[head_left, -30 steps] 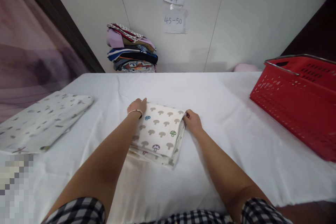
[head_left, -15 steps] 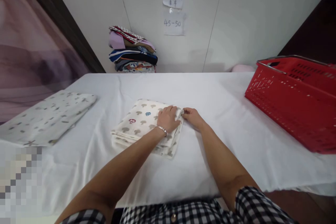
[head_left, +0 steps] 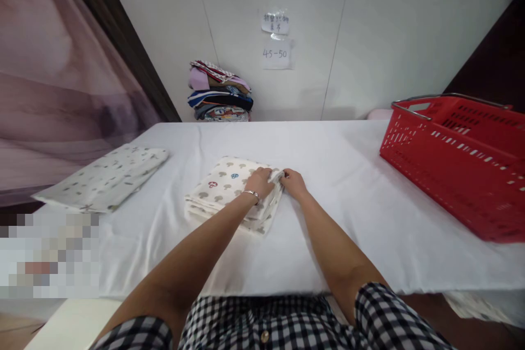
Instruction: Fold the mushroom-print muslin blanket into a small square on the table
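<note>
Pinching right corner of folded mushroom-print white cloth (head_left: 223, 188) with left hand (head_left: 259, 181) and right hand (head_left: 292, 182), both closed on it; folding nearly done on white-covered table (head_left: 348, 175).

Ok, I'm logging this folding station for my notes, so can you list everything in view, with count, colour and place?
folded mushroom-print cloth: one, cream with grey, red and blue mushrooms, middle of the table under both hands
folded speckled cloth: one, pale grey-white, left part of the table
white table cover: one, white, spread over the whole table
red plastic basket with metal handle: one, red, right side of the table
stack of folded clothes: one pile, mixed colours, behind the table by the wall
paper notes: two, white, on the wall
bracelet: one, silver, on the left wrist
left hand: pressing on the cloth's right edge
right hand: pinching that same edge
</note>
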`<state>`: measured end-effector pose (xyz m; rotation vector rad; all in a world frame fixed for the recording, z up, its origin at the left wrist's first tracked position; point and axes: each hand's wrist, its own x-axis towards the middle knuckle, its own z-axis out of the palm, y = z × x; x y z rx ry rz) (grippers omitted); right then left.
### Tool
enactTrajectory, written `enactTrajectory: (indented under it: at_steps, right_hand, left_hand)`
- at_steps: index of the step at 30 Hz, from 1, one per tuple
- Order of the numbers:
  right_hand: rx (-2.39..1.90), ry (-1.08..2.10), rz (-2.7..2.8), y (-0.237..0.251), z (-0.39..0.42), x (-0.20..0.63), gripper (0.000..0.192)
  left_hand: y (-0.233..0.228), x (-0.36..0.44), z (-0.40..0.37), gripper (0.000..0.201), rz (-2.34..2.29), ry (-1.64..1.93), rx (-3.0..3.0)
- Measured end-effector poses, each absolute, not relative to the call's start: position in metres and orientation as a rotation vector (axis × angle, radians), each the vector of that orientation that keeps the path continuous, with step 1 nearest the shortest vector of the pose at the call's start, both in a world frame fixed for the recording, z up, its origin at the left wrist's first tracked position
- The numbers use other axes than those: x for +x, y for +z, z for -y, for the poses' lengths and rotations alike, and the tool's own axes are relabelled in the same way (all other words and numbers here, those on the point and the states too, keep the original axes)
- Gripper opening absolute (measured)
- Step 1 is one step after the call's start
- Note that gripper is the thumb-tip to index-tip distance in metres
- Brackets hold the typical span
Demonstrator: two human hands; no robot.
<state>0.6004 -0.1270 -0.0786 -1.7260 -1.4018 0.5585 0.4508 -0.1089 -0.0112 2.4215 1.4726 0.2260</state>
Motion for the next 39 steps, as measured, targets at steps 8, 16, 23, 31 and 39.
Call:
enactTrajectory:
  at_steps: [8,16,23,31,39]
  right_hand:
    - [-1.651,0.537,1.371,-0.082,0.128,0.598,0.020]
    - [-1.542,0.617,1.372,-0.089,0.121,0.604,0.019]
    - [-1.576,0.594,1.376,-0.084,0.123,0.603,0.015]
    - [-1.591,0.577,1.433,-0.075,0.126,0.603,0.017]
    - [-1.770,0.412,1.516,-0.067,0.129,0.598,0.018]
  left_hand:
    - [-0.008,0.461,0.122,0.066,-1.578,-0.001,2.572]
    - [0.001,0.463,0.111,0.056,-1.585,-0.155,2.480]
    - [-0.002,0.477,0.131,0.054,-1.734,-0.171,2.582]
    - [-0.008,0.478,0.132,0.039,-1.733,-0.070,2.620]
    - [-0.009,0.488,0.126,0.064,-1.764,-0.248,2.634]
